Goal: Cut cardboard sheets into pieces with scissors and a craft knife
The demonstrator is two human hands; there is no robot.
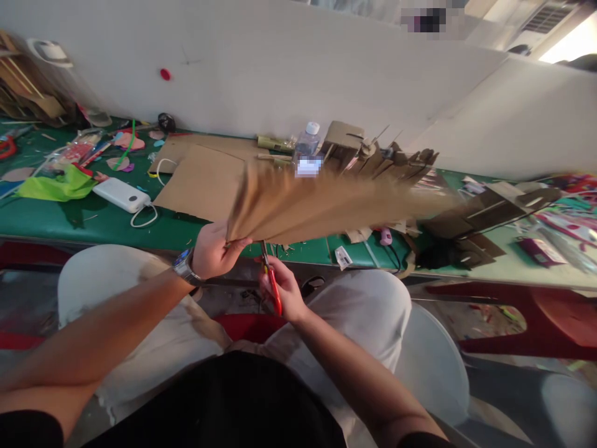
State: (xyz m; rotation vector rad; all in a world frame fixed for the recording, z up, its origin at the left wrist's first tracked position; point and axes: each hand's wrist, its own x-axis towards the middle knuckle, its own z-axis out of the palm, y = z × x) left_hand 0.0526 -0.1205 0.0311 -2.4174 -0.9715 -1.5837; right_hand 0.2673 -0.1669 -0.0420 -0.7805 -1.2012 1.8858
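Head view shows the right hand (285, 287) with fingers closed round red-handled scissors (274, 289), blades upright at the cardboard's lower edge, seemingly for cutting. Left-hand fingers (237, 251) pinch the brown, motion-blurred cardboard (317, 208) above the lap, apparently steadying it. Beyond, flat cardboard sheets (205, 177) lie on the green counter (112, 225).

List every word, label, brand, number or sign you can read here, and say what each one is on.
No text can be read.
Clear bottle: its label area is pixelated.
White paper slip: marks too small to read.
Dark red box: print too blurred.
White power bank: no legible marking.
Wristwatch: dial too small.
Held cardboard sheet: blurred, no lettering made out.
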